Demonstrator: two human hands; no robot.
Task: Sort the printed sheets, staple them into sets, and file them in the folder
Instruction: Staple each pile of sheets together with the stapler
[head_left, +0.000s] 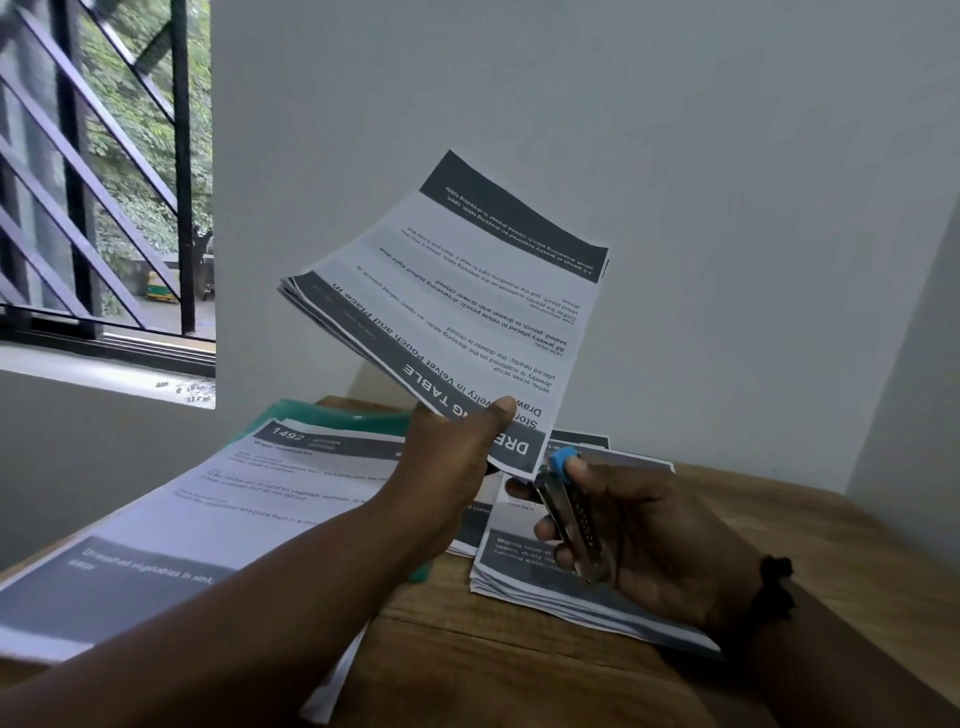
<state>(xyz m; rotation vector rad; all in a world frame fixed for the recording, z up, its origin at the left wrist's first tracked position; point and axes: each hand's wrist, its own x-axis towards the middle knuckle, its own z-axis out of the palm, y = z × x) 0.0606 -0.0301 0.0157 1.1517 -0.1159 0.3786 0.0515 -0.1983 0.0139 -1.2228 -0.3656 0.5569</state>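
Above the counter (519, 639): stapling a set of sheets (457, 312) at the near corner.
Left hand (452, 467) pinching the set, thumb on top; right hand (639, 540) gripping the stapler (569, 509), fingers (550, 530) wrapped round it. Best squared first, corner fed fully into the mouth, then squeezed firmly. Green folder (332, 415) beneath the left pile (208, 509).

Three paper stacks (447, 317), one stapler (569, 512), one folder (337, 415)

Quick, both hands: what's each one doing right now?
Left hand: grip pinches the set of sheets at its near corner, held up off the table.
Right hand: grip closed round the stapler, its nose at that corner.
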